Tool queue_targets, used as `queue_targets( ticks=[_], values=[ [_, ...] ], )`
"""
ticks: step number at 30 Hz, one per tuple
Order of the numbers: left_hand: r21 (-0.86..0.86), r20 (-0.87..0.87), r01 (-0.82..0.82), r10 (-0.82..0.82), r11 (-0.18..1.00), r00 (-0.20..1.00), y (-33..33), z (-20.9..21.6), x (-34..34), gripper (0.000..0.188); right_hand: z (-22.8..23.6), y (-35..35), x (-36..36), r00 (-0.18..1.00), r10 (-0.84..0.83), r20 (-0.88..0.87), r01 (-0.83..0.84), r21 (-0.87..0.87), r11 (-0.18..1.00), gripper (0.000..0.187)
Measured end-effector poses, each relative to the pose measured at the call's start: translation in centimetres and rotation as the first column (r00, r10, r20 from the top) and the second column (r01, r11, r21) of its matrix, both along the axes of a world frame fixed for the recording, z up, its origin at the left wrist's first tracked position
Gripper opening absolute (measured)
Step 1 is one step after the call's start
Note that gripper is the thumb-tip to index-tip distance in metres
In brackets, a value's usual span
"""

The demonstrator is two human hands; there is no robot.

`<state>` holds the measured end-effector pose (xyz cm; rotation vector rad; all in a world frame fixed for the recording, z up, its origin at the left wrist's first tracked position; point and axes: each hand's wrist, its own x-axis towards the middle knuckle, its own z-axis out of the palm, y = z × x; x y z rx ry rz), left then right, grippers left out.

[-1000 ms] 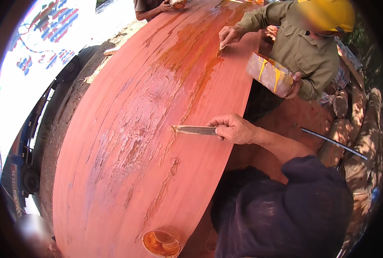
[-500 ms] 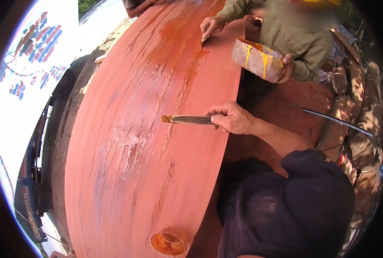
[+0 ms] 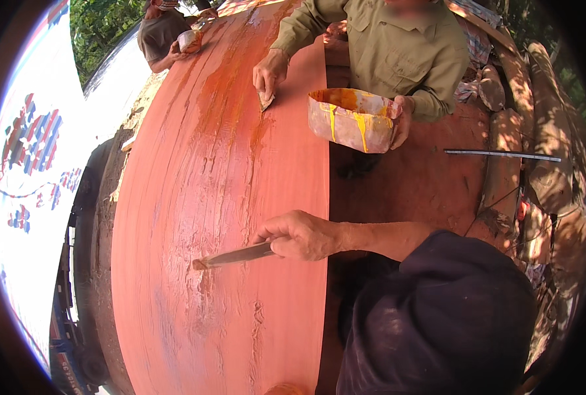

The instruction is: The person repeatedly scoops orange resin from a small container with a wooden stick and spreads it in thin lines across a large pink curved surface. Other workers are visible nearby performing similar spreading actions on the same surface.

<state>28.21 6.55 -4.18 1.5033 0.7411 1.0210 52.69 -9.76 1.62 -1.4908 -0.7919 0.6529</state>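
Note:
My right hand (image 3: 299, 235) reaches in from the right and pinches the dark handle of a flat brush (image 3: 237, 255). Brown material coats the brush tip, which is over or on a rough, cracked patch of a broad reddish-pink surface (image 3: 283, 171); contact is hard to tell. Glossy orange-brown streaks run along the far part. My left hand is out of view. At the bottom edge only the rim of an orange bowl (image 3: 285, 390) shows. Across from me a co-worker's hand (image 3: 270, 76) presses a small flat tool (image 3: 265, 102) to the surface.
The co-worker's other hand carries a tub (image 3: 349, 128) with yellow drips, beside the surface's right edge. Farther left, another person holds a small bowl (image 3: 189, 41). Logs (image 3: 504, 158) and a thin bar (image 3: 504, 154) lie at the right. A pale sheet (image 3: 29, 263) stands left.
My right hand has moved the brush leftward over the surface, its tip now angled lower. The view has shifted, so the bowl is nearly out of frame and another person shows at the top.

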Motion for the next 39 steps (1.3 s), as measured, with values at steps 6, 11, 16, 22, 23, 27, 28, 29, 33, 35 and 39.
queue_targets(
  ticks=[6,11,16,22,23,27,28,29,33,35,39],
  values=[
    [-0.015,0.028,0.091,-0.091,0.996,0.995,-1.0,0.3,1.3,0.041,3.9,-10.5,0.4,0.977,0.109,-0.183,-0.112,-0.003,0.994,0.033],
    [-0.021,0.101,0.182,-0.179,0.983,0.979,-2.8,1.4,1.6,0.042,10.7,-23.4,4.1,0.904,-0.419,0.083,0.416,0.053,0.908,0.024],
    [-0.071,0.244,0.246,-0.222,0.967,0.944,-4.1,2.4,-0.2,0.043,14.5,-30.4,9.3,0.771,-0.517,0.371,0.62,-0.255,0.742,0.022],
    [-0.087,0.498,0.416,-0.323,0.905,0.805,-7.9,7.6,-5.4,0.044,12.3,-30.8,16.4,0.737,-0.291,0.61,0.549,-0.291,0.783,0.028],
    [-0.096,0.536,0.456,-0.339,0.885,0.773,-9.1,8.8,-5.9,0.044,12.3,-30.6,17.4,0.728,-0.271,0.629,0.545,-0.293,0.785,0.028],
    [-0.242,0.667,0.476,-0.212,0.846,0.715,-15.0,11.0,-2.2,0.045,12.4,-27.9,22.6,0.66,-0.072,0.748,0.468,-0.335,0.818,0.027],
    [-0.429,0.659,0.259,0.103,0.865,0.745,-16.2,10.0,0.8,0.053,12.3,-27.4,23.4,0.712,-0.032,0.701,0.42,-0.39,0.82,0.025],
    [-0.423,0.403,0.01,0.178,0.906,0.898,-17.4,8.9,4.1,0.028,12.2,-27.1,24.1,0.717,0.014,0.696,0.396,-0.425,0.814,0.026],
    [-0.535,0.349,0.155,0.051,0.831,0.936,-20.2,5.7,17.4,0.03,11.2,-26.2,25.8,0.711,0.138,0.69,0.313,-0.486,0.816,0.027],
    [-0.64,0.267,0.15,0.035,0.753,0.963,-21.7,5.1,22.0,0.026,10.3,-25.6,26.1,0.701,0.205,0.683,0.312,-0.552,0.773,0.027],
    [-0.619,0.188,0.124,-0.008,0.775,0.982,-23.7,4.0,27.7,0.043,8.7,-24.9,26.3,0.637,0.322,0.7,0.284,-0.602,0.746,0.025]
  ],
)
